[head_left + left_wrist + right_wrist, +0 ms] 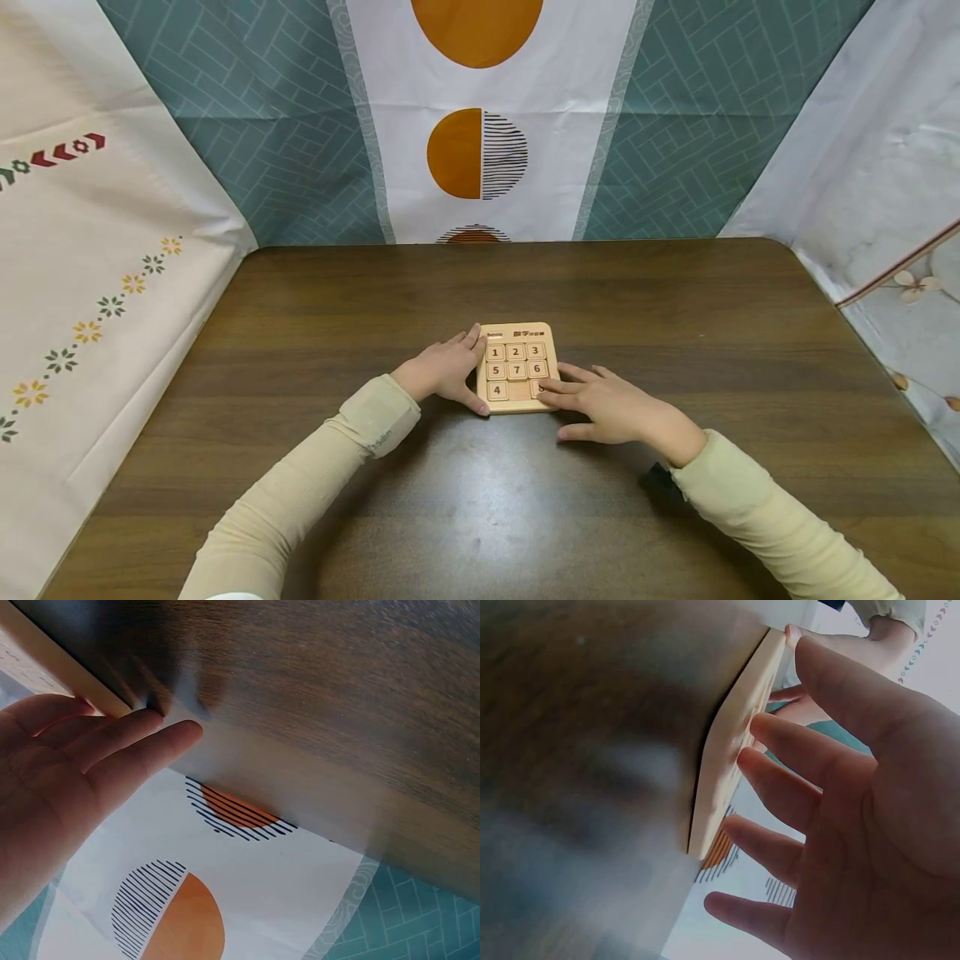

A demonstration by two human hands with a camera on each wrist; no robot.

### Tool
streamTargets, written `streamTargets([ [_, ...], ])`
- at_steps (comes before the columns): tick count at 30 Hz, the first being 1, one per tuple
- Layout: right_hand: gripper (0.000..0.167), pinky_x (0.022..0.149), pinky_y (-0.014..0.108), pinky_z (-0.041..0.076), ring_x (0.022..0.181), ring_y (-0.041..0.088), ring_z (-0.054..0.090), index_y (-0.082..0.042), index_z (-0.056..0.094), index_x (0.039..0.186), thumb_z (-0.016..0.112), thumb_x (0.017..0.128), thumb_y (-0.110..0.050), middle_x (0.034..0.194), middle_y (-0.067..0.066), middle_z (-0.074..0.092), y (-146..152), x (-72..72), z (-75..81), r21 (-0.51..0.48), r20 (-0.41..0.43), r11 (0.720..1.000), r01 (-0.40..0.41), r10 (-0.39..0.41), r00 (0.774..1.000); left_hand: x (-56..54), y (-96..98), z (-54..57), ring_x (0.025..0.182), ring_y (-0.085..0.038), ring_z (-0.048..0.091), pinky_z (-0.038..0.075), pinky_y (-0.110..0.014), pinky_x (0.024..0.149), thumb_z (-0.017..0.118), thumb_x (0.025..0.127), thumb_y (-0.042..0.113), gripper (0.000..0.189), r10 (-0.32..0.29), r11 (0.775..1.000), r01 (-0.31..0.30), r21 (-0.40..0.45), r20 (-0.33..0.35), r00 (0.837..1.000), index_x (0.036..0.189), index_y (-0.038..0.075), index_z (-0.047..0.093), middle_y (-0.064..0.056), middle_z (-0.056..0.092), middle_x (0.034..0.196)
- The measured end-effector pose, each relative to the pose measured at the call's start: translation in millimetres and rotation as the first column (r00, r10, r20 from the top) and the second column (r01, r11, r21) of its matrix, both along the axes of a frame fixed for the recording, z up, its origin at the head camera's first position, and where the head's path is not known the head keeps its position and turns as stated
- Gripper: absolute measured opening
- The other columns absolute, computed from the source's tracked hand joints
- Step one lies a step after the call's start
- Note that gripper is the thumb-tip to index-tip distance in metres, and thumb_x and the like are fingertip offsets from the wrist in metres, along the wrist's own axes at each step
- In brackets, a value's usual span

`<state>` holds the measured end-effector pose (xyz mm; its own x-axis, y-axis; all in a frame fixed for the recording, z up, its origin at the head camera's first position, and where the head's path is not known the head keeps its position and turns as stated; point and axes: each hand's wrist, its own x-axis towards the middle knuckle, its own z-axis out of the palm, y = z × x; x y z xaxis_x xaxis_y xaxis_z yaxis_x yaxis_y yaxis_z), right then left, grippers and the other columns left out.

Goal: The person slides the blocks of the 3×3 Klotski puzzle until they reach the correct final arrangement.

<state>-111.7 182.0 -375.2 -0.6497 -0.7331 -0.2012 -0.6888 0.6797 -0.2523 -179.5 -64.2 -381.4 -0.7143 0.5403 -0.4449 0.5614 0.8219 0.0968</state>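
Observation:
A pale wooden sliding number puzzle (517, 329) lies flat on the table, with numbered square tiles and a gap in the middle of its nearest row. My left hand (447, 368) holds it along the left side, thumb at the near corner and index finger by the far corner. In the left wrist view, the other fingers (142, 754) stretch past the board's edge. At the right side, my right hand (603, 406) has its fingers spread. Its index and middle fingertips reach over the tile marked 8, partly covering it; the thumb (576, 432) is off the board.
The brown wooden table (360, 292) extends around the puzzle. Behind it hangs a patterned curtain (480, 83), with pale cloths (97, 242) at the left and right sides. A small dark object (662, 482) shows under the right wrist.

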Motion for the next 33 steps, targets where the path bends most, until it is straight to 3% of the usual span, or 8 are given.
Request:
streamTargets([
  [9, 0.059, 0.096, 0.061, 0.025, 0.133, 0.035, 0.023, -0.013, 0.045, 0.136, 0.058, 0.086, -0.042, 0.141, 0.008, 0.038, -13, -11.7, 1.9, 0.003, -0.078, 1.000, 0.007, -0.007, 0.997, -1.2, 0.1, -2.6, 0.135, -0.035, 0.016, 0.029, -0.051, 0.100, 0.066, 0.063, 0.068, 0.120, 0.003, 1.000, -0.003, 0.005, -0.001, 1.000, 0.145, -0.001, 0.011, -0.020, -0.001, 0.150],
  [19, 0.063, 0.098, 0.062, 0.021, 0.134, 0.033, 0.019, -0.015, 0.039, 0.140, 0.055, 0.087, -0.046, 0.145, 0.004, 0.033, -29, -23.3, -3.5, 0.045, -0.056, 0.998, 0.039, -0.037, 0.998, -0.5, 0.1, -1.7, 0.134, -0.035, 0.018, 0.030, -0.051, 0.099, 0.066, 0.063, 0.068, 0.119, 0.003, 1.000, -0.003, -0.001, -0.011, 1.000, 0.144, -0.002, 0.012, -0.020, 0.001, 0.150],
  [33, 0.062, 0.097, 0.063, 0.022, 0.134, 0.033, 0.020, -0.014, 0.041, 0.139, 0.056, 0.087, -0.044, 0.144, 0.005, 0.035, -29, -14.1, -3.5, 0.035, -0.043, 0.999, 0.026, -0.025, 0.999, -0.7, 0.5, -1.3, 0.134, -0.035, 0.017, 0.030, -0.052, 0.099, 0.066, 0.064, 0.067, 0.119, 0.006, 1.000, -0.006, -0.002, -0.005, 1.000, 0.145, -0.001, 0.012, -0.020, 0.000, 0.150],
])
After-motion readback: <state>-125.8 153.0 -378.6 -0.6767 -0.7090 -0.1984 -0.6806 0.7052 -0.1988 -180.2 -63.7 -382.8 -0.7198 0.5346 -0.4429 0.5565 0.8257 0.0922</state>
